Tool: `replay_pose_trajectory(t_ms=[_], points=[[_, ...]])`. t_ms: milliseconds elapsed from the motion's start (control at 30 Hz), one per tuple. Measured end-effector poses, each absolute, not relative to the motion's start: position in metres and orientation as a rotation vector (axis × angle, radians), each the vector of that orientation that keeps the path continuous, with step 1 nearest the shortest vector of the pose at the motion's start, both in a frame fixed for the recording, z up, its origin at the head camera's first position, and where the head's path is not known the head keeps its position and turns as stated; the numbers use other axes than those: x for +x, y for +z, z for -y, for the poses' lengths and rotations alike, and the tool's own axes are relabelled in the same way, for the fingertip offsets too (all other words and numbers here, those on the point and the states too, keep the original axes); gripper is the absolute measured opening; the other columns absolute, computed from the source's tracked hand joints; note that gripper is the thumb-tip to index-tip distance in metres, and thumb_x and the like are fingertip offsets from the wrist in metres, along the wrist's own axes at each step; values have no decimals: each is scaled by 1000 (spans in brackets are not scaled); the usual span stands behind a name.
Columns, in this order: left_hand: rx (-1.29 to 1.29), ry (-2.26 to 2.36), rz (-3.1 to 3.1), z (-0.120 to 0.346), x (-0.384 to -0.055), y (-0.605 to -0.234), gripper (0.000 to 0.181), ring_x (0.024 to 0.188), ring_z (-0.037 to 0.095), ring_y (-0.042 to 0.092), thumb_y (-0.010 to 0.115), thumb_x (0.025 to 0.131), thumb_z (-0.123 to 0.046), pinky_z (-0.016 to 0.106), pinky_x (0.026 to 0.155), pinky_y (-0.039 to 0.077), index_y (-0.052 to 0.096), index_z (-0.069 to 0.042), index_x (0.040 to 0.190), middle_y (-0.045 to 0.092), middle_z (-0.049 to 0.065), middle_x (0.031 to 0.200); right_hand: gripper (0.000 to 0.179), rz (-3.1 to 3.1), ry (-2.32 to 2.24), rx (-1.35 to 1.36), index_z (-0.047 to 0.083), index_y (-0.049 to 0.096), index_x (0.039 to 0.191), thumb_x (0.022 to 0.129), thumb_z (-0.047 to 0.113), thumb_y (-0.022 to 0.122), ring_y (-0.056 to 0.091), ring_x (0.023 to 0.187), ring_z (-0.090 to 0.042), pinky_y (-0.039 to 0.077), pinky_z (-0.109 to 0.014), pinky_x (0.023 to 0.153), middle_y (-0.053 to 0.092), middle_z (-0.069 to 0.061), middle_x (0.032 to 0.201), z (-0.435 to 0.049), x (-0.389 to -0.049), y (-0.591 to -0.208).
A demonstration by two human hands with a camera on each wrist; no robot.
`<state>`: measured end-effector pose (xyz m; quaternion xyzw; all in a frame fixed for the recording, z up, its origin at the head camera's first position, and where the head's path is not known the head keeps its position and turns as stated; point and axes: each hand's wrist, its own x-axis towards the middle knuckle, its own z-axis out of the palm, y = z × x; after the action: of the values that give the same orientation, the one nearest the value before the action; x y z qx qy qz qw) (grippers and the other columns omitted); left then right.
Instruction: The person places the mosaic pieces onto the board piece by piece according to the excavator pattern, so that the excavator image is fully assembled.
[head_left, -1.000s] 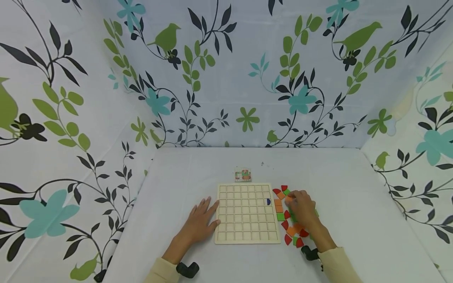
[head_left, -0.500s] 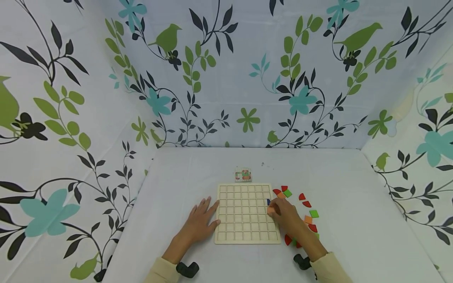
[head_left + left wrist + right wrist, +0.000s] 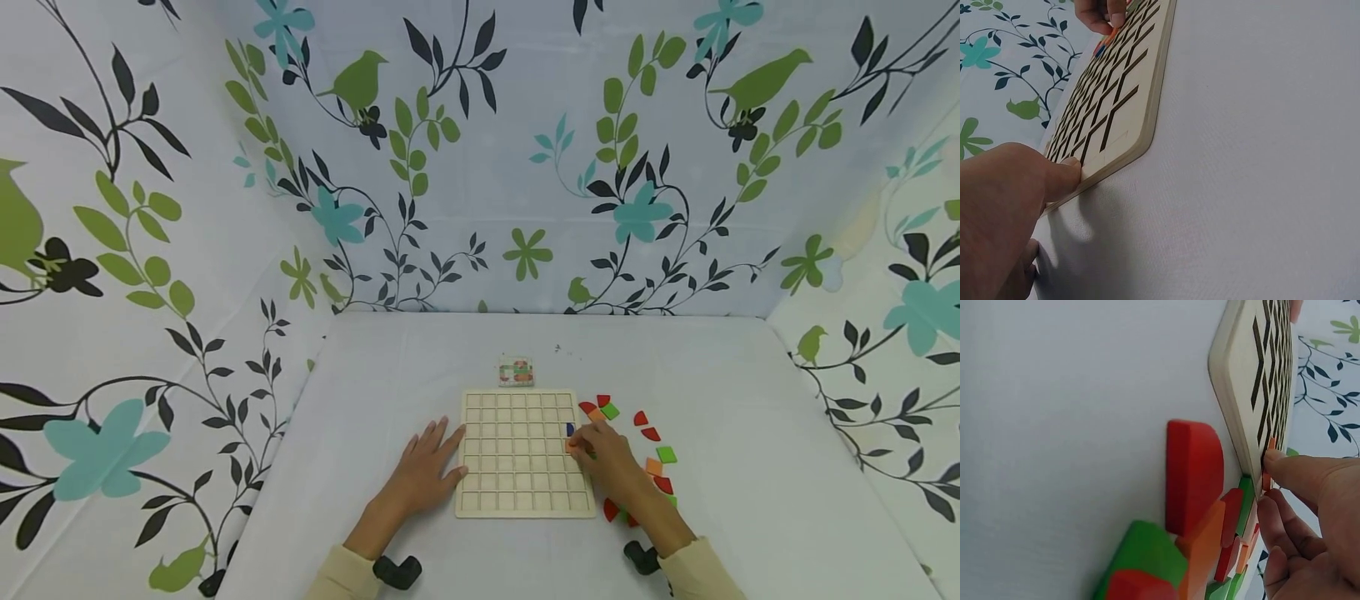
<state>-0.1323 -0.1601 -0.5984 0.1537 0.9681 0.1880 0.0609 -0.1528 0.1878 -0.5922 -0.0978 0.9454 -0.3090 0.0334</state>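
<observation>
A pale wooden grid board (image 3: 510, 479) lies flat on the white table. My left hand (image 3: 426, 468) rests at its left side, fingers spread and straight. In the left wrist view the left thumb (image 3: 1063, 178) touches the board's border. At the right-hand column, my right hand (image 3: 611, 467) pinches an orange square tile (image 3: 1270, 445) between thumb and fingers. That tile sits at a cell just below a dark blue half-round tile (image 3: 570, 429); whether it lies fully in the cell I cannot tell. The fingers partly hide it.
Loose red quarter-round tiles (image 3: 650, 433), green tiles (image 3: 666, 454) and orange tiles (image 3: 654, 467) are scattered right of the board, some under the right forearm. A small printed pattern card (image 3: 516, 372) lies behind the board. Patterned cloth (image 3: 465, 167) hangs around the table.
My right hand has moved left from the loose tiles to the board's right column, bringing an orange tile. Over the last half second it has barely shifted. The left hand stays put.
</observation>
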Motion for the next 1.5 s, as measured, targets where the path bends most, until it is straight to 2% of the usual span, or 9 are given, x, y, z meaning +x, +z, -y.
replay_pose_trajectory(t_ms=[233, 600, 767, 900, 967, 1033, 1133, 1267, 1500], points=[[458, 576, -2918, 160, -130, -596, 67, 160, 43, 25, 61, 105, -41, 66, 126, 23, 40, -16, 164, 30, 20, 171, 13, -2877, -969, -282, 15, 77, 108, 98, 8, 76, 61, 99, -16, 58, -39, 91, 65, -2, 117, -184, -150, -587], [475, 553, -2929, 159, -132, -597, 67, 159, 43, 26, 60, 106, -42, 66, 125, 24, 40, -15, 164, 31, 21, 171, 12, -2912, -945, -334, 14, 78, 105, 96, 7, 78, 57, 96, -13, 57, -34, 87, 64, 0, 113, -186, -150, -590], [484, 581, -2931, 160, -132, -597, 67, 159, 43, 26, 61, 105, -41, 66, 125, 24, 41, -15, 163, 31, 21, 171, 5, -2935, -940, -409, 17, 77, 102, 98, 15, 78, 55, 98, -16, 49, -38, 85, 62, 2, 109, -193, -156, -589], [482, 602, -2927, 160, -132, -597, 67, 160, 43, 25, 61, 105, -40, 66, 125, 23, 41, -14, 163, 31, 21, 171, 18, -2951, -990, -353, 10, 73, 118, 101, 18, 73, 57, 100, -21, 54, -41, 87, 63, -4, 113, -206, -172, -588], [479, 607, -2923, 160, -132, -597, 67, 160, 42, 25, 61, 105, -40, 66, 125, 23, 41, -15, 164, 31, 20, 171, 27, -2976, -985, -299, 6, 70, 126, 102, 17, 72, 60, 105, -28, 56, -48, 93, 64, -12, 119, -213, -184, -589], [477, 610, -2922, 161, -132, -598, 67, 160, 42, 25, 61, 105, -40, 66, 125, 23, 41, -15, 164, 31, 20, 171, 34, -2994, -956, -258, 3, 67, 134, 103, 18, 71, 60, 114, -35, 51, -56, 102, 64, -18, 126, -217, -194, -588], [476, 608, -2921, 161, -132, -599, 67, 160, 42, 25, 61, 105, -41, 66, 126, 22, 41, -15, 164, 30, 20, 171, 39, -2987, -880, -199, 3, 66, 137, 103, 20, 71, 56, 126, -44, 43, -66, 104, 62, -23, 134, -218, -207, -585], [487, 596, -2922, 161, -132, -601, 68, 160, 42, 25, 61, 105, -42, 66, 126, 23, 40, -15, 164, 30, 20, 171, 34, -2973, -767, -198, 3, 71, 130, 102, 21, 73, 59, 121, -43, 45, -63, 96, 67, -21, 127, -215, -217, -579], [472, 582, -2923, 162, -134, -604, 70, 161, 40, 23, 61, 105, -44, 65, 126, 22, 38, -17, 165, 29, 18, 172, 25, -3007, -649, -148, 4, 73, 117, 101, 23, 74, 62, 98, -33, 44, -52, 82, 68, -13, 103, -206, -232, -582]])
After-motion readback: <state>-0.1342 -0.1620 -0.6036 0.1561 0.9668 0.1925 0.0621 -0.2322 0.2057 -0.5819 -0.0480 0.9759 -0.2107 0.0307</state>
